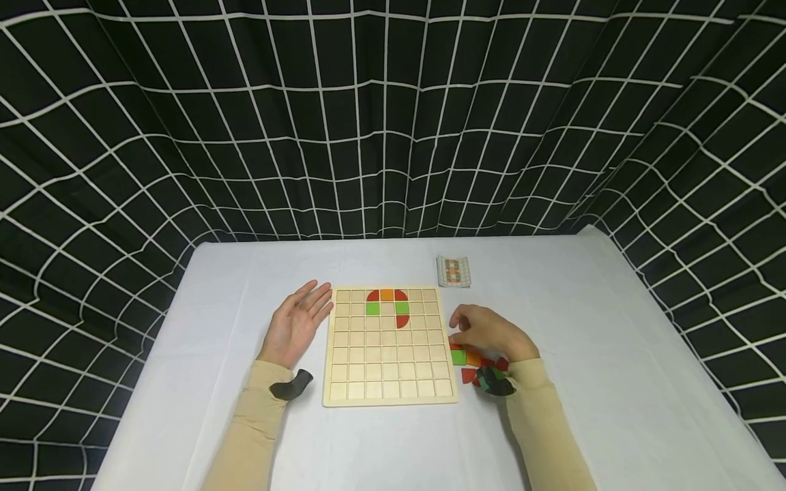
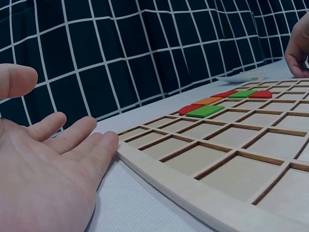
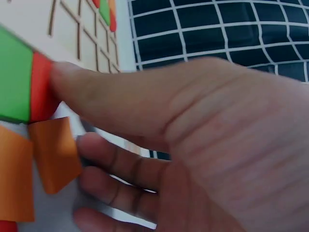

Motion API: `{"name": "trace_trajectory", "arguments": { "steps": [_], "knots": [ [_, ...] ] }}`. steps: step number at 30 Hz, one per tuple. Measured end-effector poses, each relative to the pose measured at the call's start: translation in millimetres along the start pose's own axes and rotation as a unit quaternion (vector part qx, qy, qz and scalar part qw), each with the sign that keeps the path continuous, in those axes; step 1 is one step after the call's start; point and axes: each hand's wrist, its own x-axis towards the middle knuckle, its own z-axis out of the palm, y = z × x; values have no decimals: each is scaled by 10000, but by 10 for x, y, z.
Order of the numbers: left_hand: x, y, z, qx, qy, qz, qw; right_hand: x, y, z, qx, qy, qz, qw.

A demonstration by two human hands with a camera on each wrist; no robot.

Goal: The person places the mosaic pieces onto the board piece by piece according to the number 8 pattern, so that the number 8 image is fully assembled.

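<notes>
A wooden grid board (image 1: 374,354) lies between my hands. Near its far edge sit red quarter-round pieces, such as one red piece (image 1: 402,321), an orange square (image 1: 387,295) and two green squares (image 2: 205,111). My left hand (image 1: 295,331) rests palm up with loosely spread fingers, fingertips at the board's left edge. Beside the right edge, my right hand (image 1: 491,332) hovers over loose pieces. In the right wrist view its thumb touches a red piece (image 3: 42,87) next to a green square (image 3: 13,75); the other fingers bend apart from the thumb, near an orange piece (image 3: 55,153).
A small stack of printed pattern cards (image 1: 454,271) lies beyond the board's far right corner. More loose red, orange and green pieces (image 1: 469,376) lie under my right wrist, partly hidden by the dark wrist camera (image 1: 494,382). A dark grid curtain (image 1: 368,136) surrounds the white table (image 1: 626,382).
</notes>
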Motion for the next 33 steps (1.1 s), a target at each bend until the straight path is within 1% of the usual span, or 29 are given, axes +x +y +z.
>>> {"name": "trace_trajectory", "arguments": {
  "steps": [3, 6, 11, 14, 16, 21, 24, 29, 33],
  "knots": [
    [9, -3, -4, -58, -21, 9, 10000, 23, 21, -2, 180, 128, 111, 9997],
    [10, -1, -6, -89, -46, 16, 9999, 49, 31, 1, 243, 228, 152, 9993],
    [12, 2, -5, -72, -49, 9, 10000, 62, 76, 10, 308, 117, 84, 9994],
    [12, 2, -5, -48, -41, 3, 10000, 64, 98, 13, 238, 28, -57, 9997],
    [10, 1, -4, -48, -37, 2, 10000, 66, 104, 14, 222, 23, -60, 9997],
    [7, -6, -1, -81, -41, 5, 10000, 81, 116, 9, 460, 228, 126, 9986],
    [3, -6, 2, -137, -33, -12, 9999, 91, 124, 10, 587, 328, 140, 9976],
    [-1, -1, 10, -156, -48, -19, 9999, 75, 118, 16, 556, 270, 118, 9980],
    [3, 2, 7, -81, -57, -3, 10000, 63, 94, 17, 376, 139, 64, 9992]
  ]
}}
